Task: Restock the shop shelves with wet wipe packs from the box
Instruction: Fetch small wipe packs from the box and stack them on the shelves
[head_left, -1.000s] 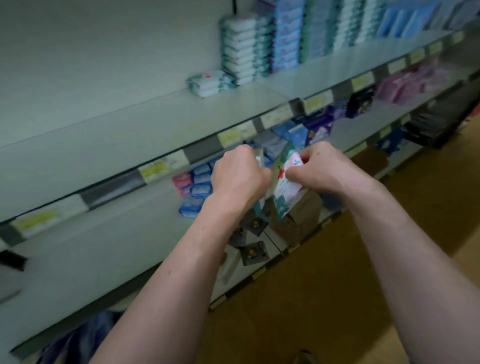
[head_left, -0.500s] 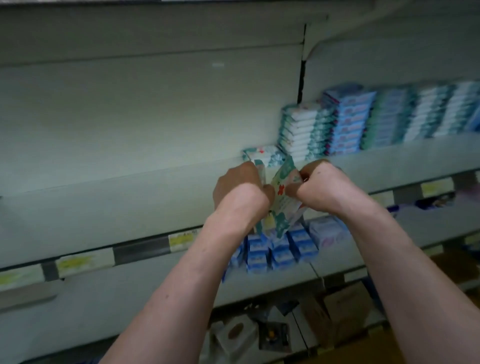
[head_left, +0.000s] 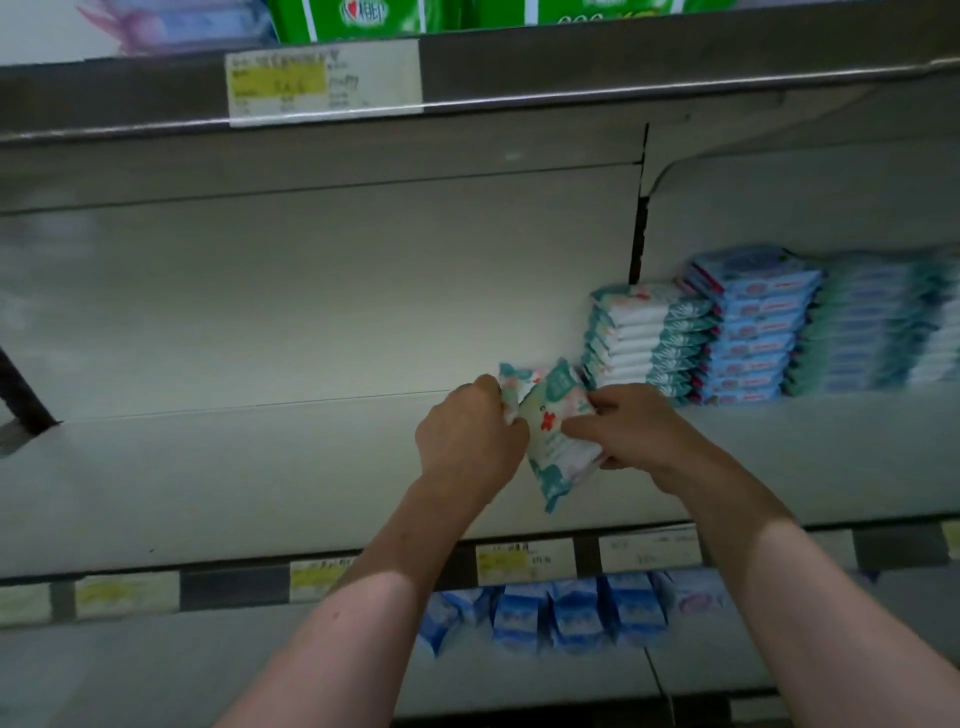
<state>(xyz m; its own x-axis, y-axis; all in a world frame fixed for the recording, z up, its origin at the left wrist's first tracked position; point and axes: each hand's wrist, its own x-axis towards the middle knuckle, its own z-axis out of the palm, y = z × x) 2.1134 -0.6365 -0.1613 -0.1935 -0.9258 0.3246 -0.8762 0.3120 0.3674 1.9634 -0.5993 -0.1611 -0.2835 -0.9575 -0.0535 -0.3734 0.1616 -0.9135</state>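
Both forearms reach up and forward over the pale grey metal shelf (head_left: 249, 467), bare to the elbow, wrists drawn in close together. The left hand (head_left: 470, 441) shows its back to the camera, fingers curled tight round the left edge of a soft white wet wipe pack with teal ends and a red mark (head_left: 558, 449). The right hand (head_left: 631, 431) pinches the pack's right side, thumb across the front, fingers tucked behind. The pack is tilted, its lower corner pointing down, held above the shelf just left of the stack of white-and-teal wipe packs (head_left: 644, 338). A second matching pack (head_left: 519, 382) peeks out behind the left knuckles; whether it is in the fingers or lying on the shelf, I cannot tell. Right of the white stack stands a stack of blue wipe packs (head_left: 753, 332), touching it. Below, small blue packets (head_left: 571, 608) line the lower shelf, under the yellow-and-white price labels (head_left: 519, 561).
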